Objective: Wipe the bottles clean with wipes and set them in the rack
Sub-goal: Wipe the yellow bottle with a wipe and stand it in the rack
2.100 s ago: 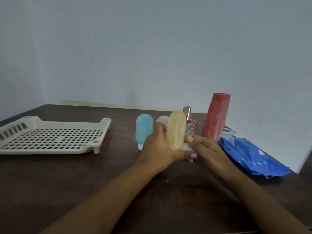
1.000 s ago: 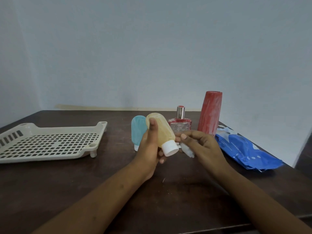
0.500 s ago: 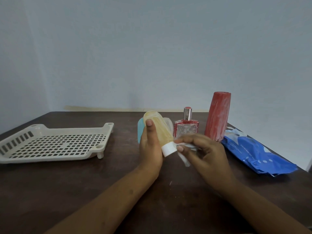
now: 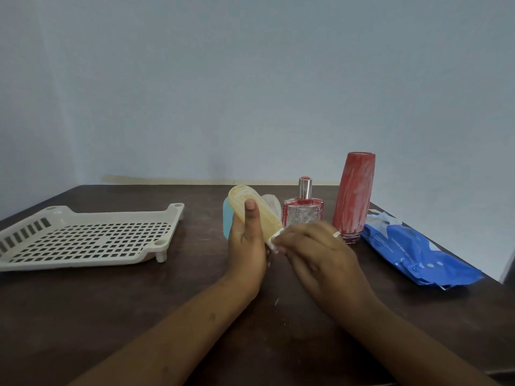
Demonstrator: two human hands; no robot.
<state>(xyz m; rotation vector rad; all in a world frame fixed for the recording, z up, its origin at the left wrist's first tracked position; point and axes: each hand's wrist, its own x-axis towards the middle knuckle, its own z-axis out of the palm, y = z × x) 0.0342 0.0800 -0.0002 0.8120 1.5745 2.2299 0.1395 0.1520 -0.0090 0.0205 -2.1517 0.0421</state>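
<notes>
The left hand gripped a rounded yellow squeeze bottle, tilted cap-down above the dark table, while the right hand, fingers curled, pinched a white wipe against its cap. Behind stood a glass perfume bottle and a streaky red bottle; the perforated cream rack lay left.

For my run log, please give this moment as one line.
left hand: holds yellow bottle | right hand: pinches wipe at cap | rack: no bottles

Dim, flat, bluish light — soft shadows, slight motion blur on the right hand, edges bowed.
</notes>
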